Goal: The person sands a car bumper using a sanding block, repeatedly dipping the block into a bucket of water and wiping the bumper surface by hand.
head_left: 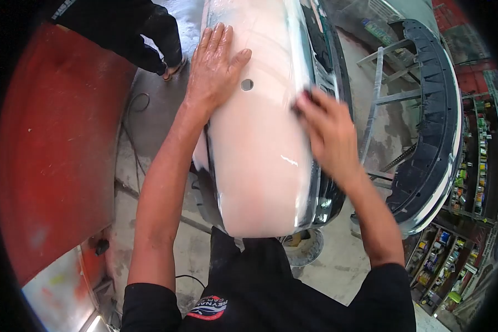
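A wet, pale pink car bumper [263, 160] with a round hole stretches away in front of my body. My left hand [213, 63] lies flat on its upper left part, with the fingers extended and the thumb apart. At the bumper's right edge, my right hand [329, 127] is smeared by motion. Its fingers are closed around a small dark pad [300, 105] with a hint of red, pressed near the white edge strip. The pad's exact kind is too blurred to tell.
Another person [133, 33] in dark clothes stands at the upper left, beside a large red panel [61, 149]. A second bumper [426, 127] rests on a metal stand [379, 99] at right. Shelves of cans [478, 160] line the far right. A bucket [305, 249] sits below the bumper.
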Motion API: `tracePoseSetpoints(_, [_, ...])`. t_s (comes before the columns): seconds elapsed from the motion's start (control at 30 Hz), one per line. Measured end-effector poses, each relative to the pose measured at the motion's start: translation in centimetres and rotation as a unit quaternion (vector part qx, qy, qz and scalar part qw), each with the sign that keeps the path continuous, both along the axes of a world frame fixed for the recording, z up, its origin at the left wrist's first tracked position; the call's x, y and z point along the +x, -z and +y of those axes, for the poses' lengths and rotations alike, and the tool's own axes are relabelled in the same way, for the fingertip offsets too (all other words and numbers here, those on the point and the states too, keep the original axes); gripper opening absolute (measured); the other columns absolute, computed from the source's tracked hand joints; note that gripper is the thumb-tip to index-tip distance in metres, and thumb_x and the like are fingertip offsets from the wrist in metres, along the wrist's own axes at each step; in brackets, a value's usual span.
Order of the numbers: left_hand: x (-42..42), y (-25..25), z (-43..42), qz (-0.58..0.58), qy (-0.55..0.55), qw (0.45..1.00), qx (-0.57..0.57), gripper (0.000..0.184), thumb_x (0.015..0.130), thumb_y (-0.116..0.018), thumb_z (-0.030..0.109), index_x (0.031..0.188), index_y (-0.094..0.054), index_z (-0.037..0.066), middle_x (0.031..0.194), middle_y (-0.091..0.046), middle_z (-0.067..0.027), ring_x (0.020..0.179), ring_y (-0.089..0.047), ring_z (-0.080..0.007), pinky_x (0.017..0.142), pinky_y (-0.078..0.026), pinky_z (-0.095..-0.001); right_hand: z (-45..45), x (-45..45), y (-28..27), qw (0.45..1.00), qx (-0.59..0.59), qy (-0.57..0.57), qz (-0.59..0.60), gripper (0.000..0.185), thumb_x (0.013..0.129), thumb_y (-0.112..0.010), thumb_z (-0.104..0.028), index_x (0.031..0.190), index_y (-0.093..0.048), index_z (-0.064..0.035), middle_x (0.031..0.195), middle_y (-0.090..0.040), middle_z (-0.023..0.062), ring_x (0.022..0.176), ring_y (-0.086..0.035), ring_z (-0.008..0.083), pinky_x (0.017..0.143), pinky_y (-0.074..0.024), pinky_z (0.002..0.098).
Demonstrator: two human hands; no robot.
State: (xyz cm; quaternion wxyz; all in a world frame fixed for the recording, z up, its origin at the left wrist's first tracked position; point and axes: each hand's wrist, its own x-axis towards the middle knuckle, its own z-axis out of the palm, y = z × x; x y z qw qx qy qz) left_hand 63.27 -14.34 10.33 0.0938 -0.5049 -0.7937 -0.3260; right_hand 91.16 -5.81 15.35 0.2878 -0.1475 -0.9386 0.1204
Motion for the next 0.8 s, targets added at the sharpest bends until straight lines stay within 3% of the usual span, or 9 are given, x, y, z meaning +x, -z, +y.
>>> tracePoseSetpoints(0.13, [0.4, 0.0, -0.2, 0.007, -0.007, 1.000, -0.002, 0.074, 0.108, -0.041, 0.055, 0.160, -0.042, 0.002, 0.168, -0.035, -0.0216, 0.159, -0.024, -0.0391, 0.131, -0.018, -0.0455, 0.1, 1.4, -0.4, 0.999, -0.023, -0.028, -0.033, 0.039, 0.088, -0.071, -0.003, 0.126, -0.076, -0.0131, 0.136, -0.067, 0.0165, 0.119, -0.065, 0.0380, 0.104, -0.0523, 0.0455])
tracePoseSetpoints(0.3, [0.5, -0.2, -0.4, -0.005, -0.004, 1.000, -0.001, 0.078, 0.106, -0.044, 0.058, 0.159, -0.042, 0.000, 0.169, -0.034, -0.0208, 0.160, -0.024, -0.0372, 0.130, -0.017, -0.0466, 9.0, -9.7, -0.2, 0.997, 0.033, 0.013, 0.073, 0.027, 0.095, -0.070, -0.016, 0.121, -0.077, -0.0110, 0.126, -0.071, 0.0170, 0.106, -0.066, 0.0403, 0.097, -0.0531, 0.0448])
tracePoseSetpoints(0.5, [0.0, -0.1, -0.2, 0.008, -0.003, 1.000, 0.003, 0.076, 0.108, -0.042, 0.058, 0.159, -0.043, 0.002, 0.168, -0.036, -0.0215, 0.159, -0.026, -0.0383, 0.130, -0.019, -0.0463, -0.8, 0.3, -0.3, 0.999, -0.022, 0.044, -0.002, 0.033, 0.090, -0.076, -0.010, 0.123, -0.075, -0.0090, 0.129, -0.068, 0.0190, 0.113, -0.065, 0.0400, 0.100, -0.0518, 0.0449])
tracePoseSetpoints(0.6, [0.4, 0.0, -0.3, 0.001, -0.008, 1.000, 0.004, 0.076, 0.108, -0.039, 0.059, 0.159, -0.043, 0.003, 0.168, -0.037, -0.0214, 0.159, -0.026, -0.0384, 0.130, -0.018, -0.0455, 0.0, -0.2, -0.4, 0.999, -0.017, 0.043, 0.003, 0.032, 0.090, -0.075, -0.009, 0.123, -0.075, -0.0089, 0.128, -0.068, 0.0191, 0.111, -0.066, 0.0387, 0.097, -0.0519, 0.0462])
tracePoseSetpoints(0.73, [0.2, 0.1, -0.2, 0.008, -0.008, 1.000, 0.005, 0.077, 0.108, -0.038, 0.061, 0.160, -0.043, 0.004, 0.168, -0.036, -0.0207, 0.159, -0.025, -0.0378, 0.131, -0.017, -0.0450, 7.6, -7.6, -0.3, 0.998, 0.008, 0.040, 0.051, 0.031, 0.089, -0.075, -0.008, 0.120, -0.077, -0.0091, 0.126, -0.069, 0.0196, 0.110, -0.066, 0.0378, 0.094, -0.0519, 0.0473])
tracePoseSetpoints(0.8, [0.3, 0.4, -0.3, 0.004, -0.009, 1.000, 0.007, 0.079, 0.106, -0.043, 0.061, 0.159, -0.043, 0.002, 0.168, -0.037, -0.0200, 0.159, -0.026, -0.0375, 0.130, -0.019, -0.0476, 6.3, -6.7, -0.1, 0.997, 0.007, 0.061, 0.039, 0.030, 0.090, -0.075, -0.009, 0.120, -0.077, -0.0094, 0.126, -0.069, 0.0194, 0.110, -0.066, 0.0377, 0.094, -0.0519, 0.0470])
